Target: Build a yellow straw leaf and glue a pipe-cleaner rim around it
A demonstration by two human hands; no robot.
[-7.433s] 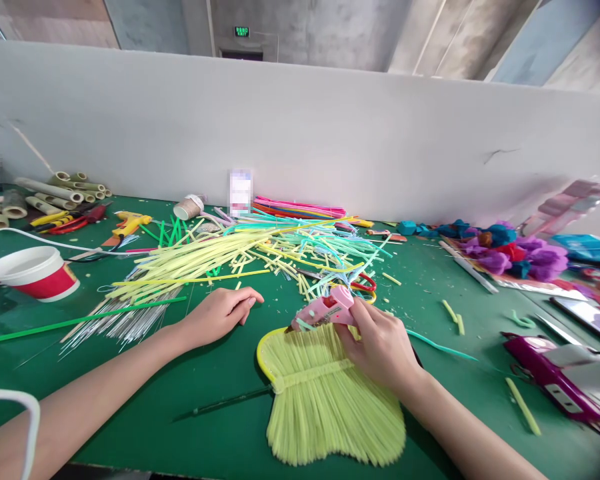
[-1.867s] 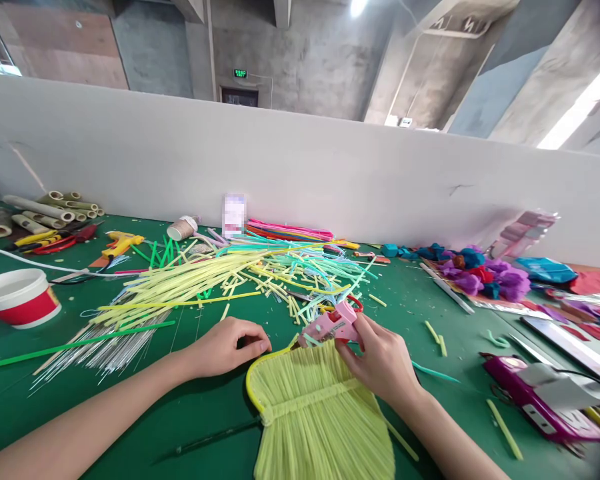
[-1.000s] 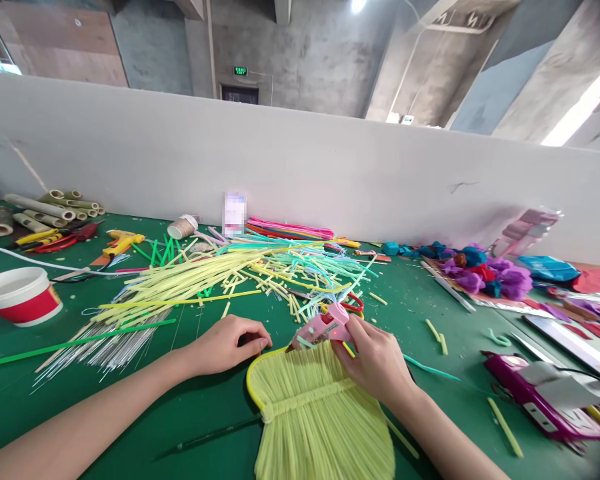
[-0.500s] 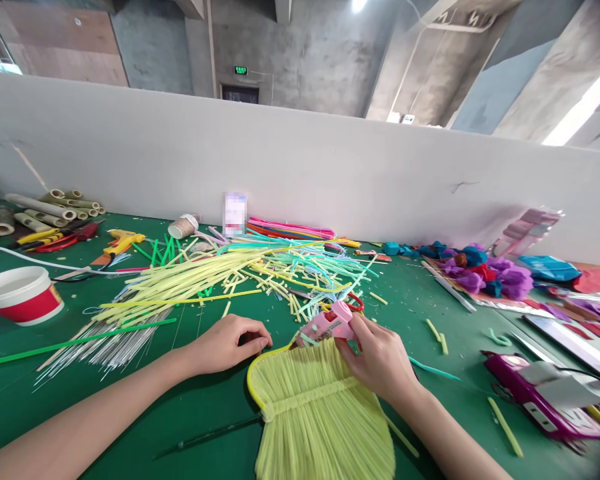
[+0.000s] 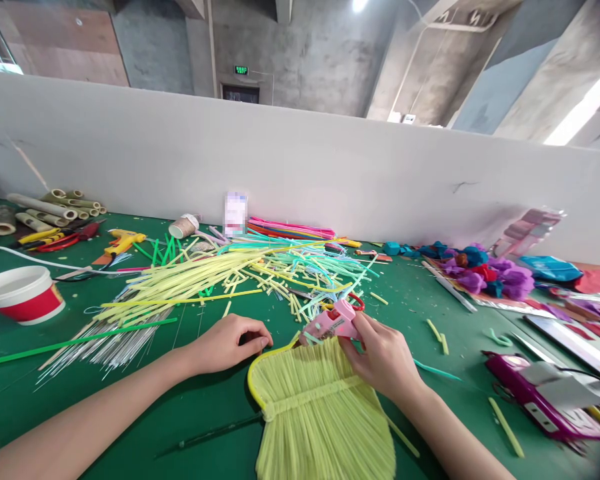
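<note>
A fan-shaped piece of pale yellow straws (image 5: 315, 407) lies on the green table (image 5: 195, 413) in front of me. My right hand (image 5: 383, 357) grips a small pink glue gun (image 5: 330, 322), nozzle pointing left at the fan's upper edge. My left hand (image 5: 227, 343) rests on the table at the fan's upper left corner, fingers curled under, fingertips touching its yellow rim. What the fingers press, if anything, is hidden.
A heap of loose yellow, green and blue straws (image 5: 230, 270) spreads behind the hands. A red and white tub (image 5: 23, 295) stands at left, a yellow glue gun (image 5: 123, 240) and bamboo tubes (image 5: 50, 207) beyond. Paper flowers (image 5: 485, 273) and a magenta tool (image 5: 545, 397) lie right. A white partition (image 5: 300, 173) backs the table.
The pink glue gun has shifted slightly right and up along the fan's upper edge. My left hand has stayed where it was.
</note>
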